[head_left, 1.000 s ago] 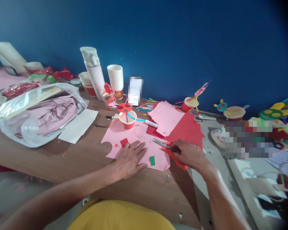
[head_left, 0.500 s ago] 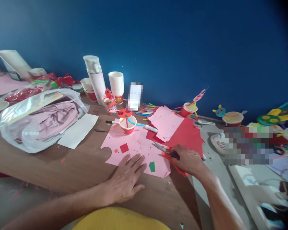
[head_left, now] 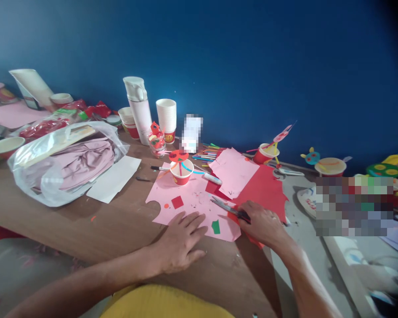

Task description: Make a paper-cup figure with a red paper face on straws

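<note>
My left hand (head_left: 179,245) lies flat with fingers spread on the near edge of a pink paper sheet (head_left: 192,201) on the wooden table (head_left: 112,225). My right hand (head_left: 263,225) is closed around the handles of a pair of scissors (head_left: 227,206), whose blades point left over the pink sheet. A small green cut-out (head_left: 215,227) lies between my hands. A red square (head_left: 177,202) lies further up the sheet. A red paper sheet (head_left: 263,190) sits under and beyond my right hand.
A red paper cup with a craft topper (head_left: 181,170) stands at the sheet's far edge, with markers (head_left: 212,178) and coloured pens beside it. A plastic bag of cloth (head_left: 66,163) fills the left. Stacked cups (head_left: 166,117), a white flask (head_left: 139,108) and paper-craft animals (head_left: 330,165) line the blue wall.
My left hand has slid back toward me, from the middle of the pink sheet to its near edge. The right hand stays on the scissors. The view shifted slightly.
</note>
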